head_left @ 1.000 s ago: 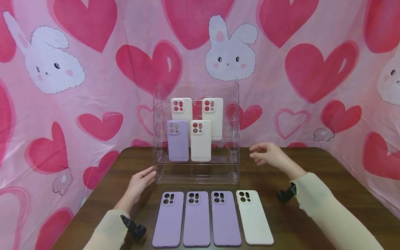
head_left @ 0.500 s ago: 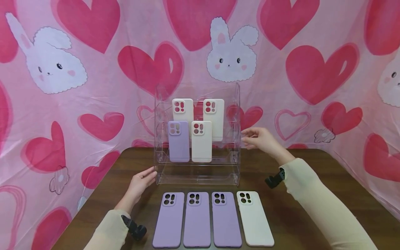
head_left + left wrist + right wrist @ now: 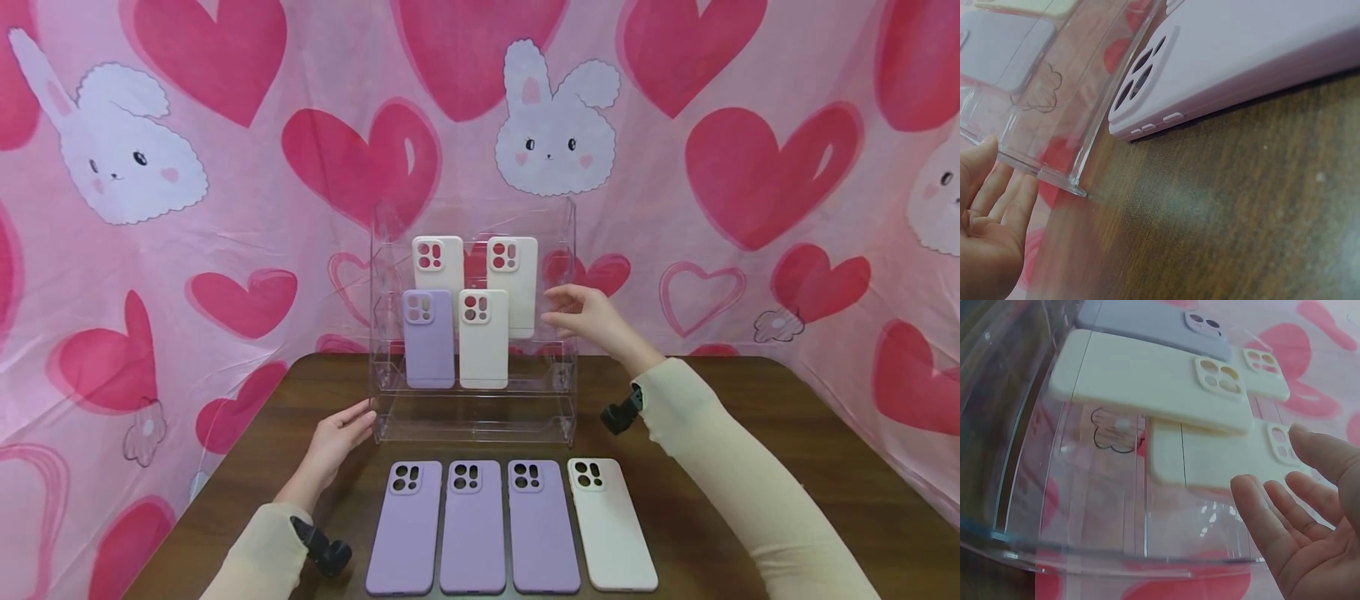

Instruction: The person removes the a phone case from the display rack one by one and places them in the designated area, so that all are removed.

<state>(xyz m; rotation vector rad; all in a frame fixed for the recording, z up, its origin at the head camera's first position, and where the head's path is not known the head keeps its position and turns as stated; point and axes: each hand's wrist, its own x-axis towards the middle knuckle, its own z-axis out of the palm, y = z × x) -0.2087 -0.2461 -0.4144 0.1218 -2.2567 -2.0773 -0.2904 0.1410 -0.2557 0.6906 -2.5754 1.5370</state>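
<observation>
A clear acrylic display rack (image 3: 474,432) stands on the table. In its tiers are a purple phone case (image 3: 429,342), a white phone case (image 3: 483,343) beside it, and two more behind: a left white case (image 3: 447,271) and a right white case (image 3: 522,287). My left hand (image 3: 335,437) pinches the rack's lower left edge, thumb and fingers on either side in the left wrist view. My right hand (image 3: 588,315) hovers at the rack's right side, just right of the rear right white case. Its thumb and fingers are spread with nothing held, as the right wrist view shows.
In front of the rack lies a row of phone cases: a left purple case (image 3: 403,533), a middle purple case (image 3: 472,533), a right purple case (image 3: 545,533) and a white case (image 3: 617,533). A pink heart-patterned cloth (image 3: 465,67) hangs behind the wooden table (image 3: 720,433).
My right hand has moved left and up from beside the rack to its right side, close to the rear right white case. My left hand stays at the rack's edge.
</observation>
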